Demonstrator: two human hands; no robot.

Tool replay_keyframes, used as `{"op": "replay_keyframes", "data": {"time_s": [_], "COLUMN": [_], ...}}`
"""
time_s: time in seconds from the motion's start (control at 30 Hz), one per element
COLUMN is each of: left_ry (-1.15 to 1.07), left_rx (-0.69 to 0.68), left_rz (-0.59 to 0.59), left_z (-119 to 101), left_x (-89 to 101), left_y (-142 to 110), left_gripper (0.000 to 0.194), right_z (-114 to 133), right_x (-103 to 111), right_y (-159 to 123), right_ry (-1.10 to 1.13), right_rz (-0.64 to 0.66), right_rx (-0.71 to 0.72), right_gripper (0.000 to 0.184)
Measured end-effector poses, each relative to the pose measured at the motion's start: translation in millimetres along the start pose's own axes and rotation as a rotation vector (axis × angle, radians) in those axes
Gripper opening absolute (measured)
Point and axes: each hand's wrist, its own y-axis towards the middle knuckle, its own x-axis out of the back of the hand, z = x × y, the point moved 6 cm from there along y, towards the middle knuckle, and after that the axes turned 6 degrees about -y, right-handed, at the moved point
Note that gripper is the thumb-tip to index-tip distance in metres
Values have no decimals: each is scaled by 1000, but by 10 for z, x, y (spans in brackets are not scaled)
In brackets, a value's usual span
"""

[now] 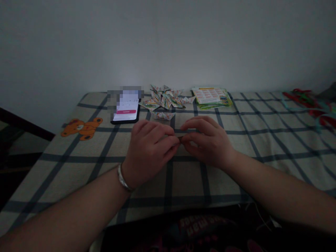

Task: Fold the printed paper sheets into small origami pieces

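My left hand (152, 148), with a silver bangle at the wrist, and my right hand (208, 140) meet over the middle of the table. Their fingertips pinch a small folded piece of paper (180, 138) from both sides. Only a thin dark bit of it shows; my fingers cover the rest. Just beyond my left hand lies a single folded paper piece (164, 116) with pointed ends. Behind it is a loose pile of similar folded paper pieces (168, 99), printed in white, green and red.
A phone (126, 108) with a lit screen lies left of the pile. To the right sits a stack of printed leaflets (211, 97). A checked cloth (89, 175) covers the table, with an orange bear figure (82, 128) at left. Red and green items (309, 105) lie far right, by the wall.
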Motion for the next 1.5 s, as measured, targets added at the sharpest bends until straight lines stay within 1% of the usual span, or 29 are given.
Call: {"op": "replay_keyframes", "data": {"time_s": [0.1,0.27,0.43,0.57,0.8,0.9,1.07,1.3,1.5], "left_ry": [33,-5,-43,-55,-45,-48,-84,-101,-149], "left_rx": [26,13,-27,-26,-10,2,9,59,77], "left_rz": [-21,-51,-96,-111,-120,-82,-73,-83,-86], "left_z": [-8,-14,-16,-7,18,41,64,93,119], "left_x": [40,55,59,55,57,31,27,34,22], "left_y": [2,0,12,10,-15,-24,-17,-15,-15], "left_gripper": [5,6,6,5,5,5,3,2,3], "right_z": [-18,-63,-46,-59,-88,-102,-102,-125,-148], "right_x": [-9,-32,-34,-24,20,17,-18,-11,-23], "right_y": [-2,-11,-9,-6,-2,-4,-1,4,-5], "right_ry": [42,108,117,91,48,45,78,73,153], "right_rz": [-6,-17,-37,-37,-38,-30,-10,-10,16], "right_rx": [-25,-89,-64,-108,-86,-70,-51,-102,-161], "right_gripper": [4,5,6,6,6,6,9,9,10]}}
